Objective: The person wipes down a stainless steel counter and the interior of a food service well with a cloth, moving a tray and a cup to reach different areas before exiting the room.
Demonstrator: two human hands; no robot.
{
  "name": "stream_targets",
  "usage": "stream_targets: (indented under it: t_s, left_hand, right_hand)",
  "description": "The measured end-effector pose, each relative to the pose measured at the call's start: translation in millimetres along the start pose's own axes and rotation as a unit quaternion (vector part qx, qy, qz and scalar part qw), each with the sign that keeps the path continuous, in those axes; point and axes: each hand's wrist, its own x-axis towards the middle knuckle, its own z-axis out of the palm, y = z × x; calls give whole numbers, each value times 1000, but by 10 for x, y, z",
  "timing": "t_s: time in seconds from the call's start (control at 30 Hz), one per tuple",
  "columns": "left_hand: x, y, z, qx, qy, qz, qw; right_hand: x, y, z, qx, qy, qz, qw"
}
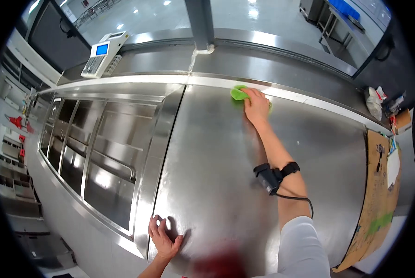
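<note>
My right hand (257, 105) is closed on a green cloth (238, 92) at the far edge of the steel counter (212, 153), beside the white strip. Part of the cloth is hidden under the palm. A black device (268, 178) with a cable is strapped to my right forearm. Near the counter's front left, my left hand (165, 240) rests by the seam with its fingers apart and holds nothing.
Sunken steel compartments (119, 139) lie to the left. A white card terminal (103, 55) stands on the back ledge. At the right are a flattened cardboard sheet (373, 204) and a plastic bag (373, 103). A dark post (200, 23) rises behind the ledge.
</note>
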Motion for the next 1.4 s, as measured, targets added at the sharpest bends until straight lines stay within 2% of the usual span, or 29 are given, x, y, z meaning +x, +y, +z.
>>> stream_targets:
  t_s: [0.1,0.13,0.17,0.27,0.3,0.37,0.4,0.47,0.5,0.6,0.63,0.7,0.8,0.87,0.9,0.93,0.97,1.0,1.03,1.07,1.1,1.13,1.2,1.23,1.3,1.37,1.4]
  left_hand:
    - [-4,-8,-6,0,3,-6,1000]
    - [7,-1,-6,0,7,-8,1000]
    - [23,2,-14,2,7,-2,1000]
    - [23,5,-37,9,4,7,1000]
    - [24,3,-39,9,3,5,1000]
    - [36,1,-53,2,-2,-1,1000]
    - [42,4,-53,-6,6,0,1000]
    - [30,-27,-37,-27,9,-12,1000]
    - [24,-37,-35,-29,15,-8,999]
    - [13,-31,-61,-29,12,-12,999]
    - [14,-41,-67,-42,21,-8,999]
    - [-16,-81,-54,-85,43,-23,995]
    - [-61,-65,-54,-125,66,-21,990]
    - [-100,-77,27,-172,82,-30,981]
    - [-86,-47,39,-163,79,-21,983]
    - [-61,-16,6,-149,79,-16,986]
    - [-31,10,-29,-106,76,-2,991]
    - [-20,24,-37,-88,67,-5,994]
    - [-15,20,-40,-87,67,-1,994]
    - [-16,28,-27,-87,68,1,994]
    - [-41,39,-8,-86,68,-1,994]
    - [-50,35,-9,-83,67,-2,994]
    - [9,31,-1,-78,72,-4,994]
    - [-6,39,-8,-76,68,-8,995]
    - [-31,43,1,-74,70,-10,995]
    - [-44,48,0,-58,67,-11,996]
    - [-42,45,2,-52,68,-9,996]
  right_hand:
    - [-187,-329,55,155,-214,-125,956]
    - [-264,-381,-1,230,-360,-117,896]
    - [-285,-443,-35,298,-496,-107,809]
    - [-159,-559,-46,405,-466,-41,786]
    - [-19,-629,-36,404,-376,70,831]
    - [284,-496,444,339,-107,-16,935]
    - [290,-564,546,200,-69,-23,977]
    - [25,-880,704,31,-16,-130,991]
    - [-119,-1057,731,108,-69,-181,975]
    - [-899,-1436,529,285,-215,-292,887]
    - [-1185,-1545,270,329,-287,-306,846]
    - [-1609,-1668,-356,335,-423,-345,768]
    - [-1813,-1424,-905,415,-581,-322,621]
    - [-1476,-993,-1400,400,-560,-127,715]
    - [-1352,-636,-1613,370,-470,3,801]
    - [-1147,-254,-1775,339,-369,147,853]
    - [-874,-27,-2038,269,-268,165,910]
    - [-740,742,-1982,250,-167,112,947]
    - [-644,1333,-2038,277,-111,178,938]
    - [-636,1667,-2112,205,-45,211,955]
    - [-768,1875,-1969,41,-4,163,986]
    - [-919,2014,-1857,-124,36,111,985]
    - [-1245,1136,-1743,-113,-44,11,993]
    - [-1492,841,-1715,-28,-81,-62,994]
    - [-1930,422,-1780,86,-199,-125,968]
    - [-2055,-118,-2030,186,-333,-86,920]
    - [-2015,-123,-2058,246,-341,-27,907]
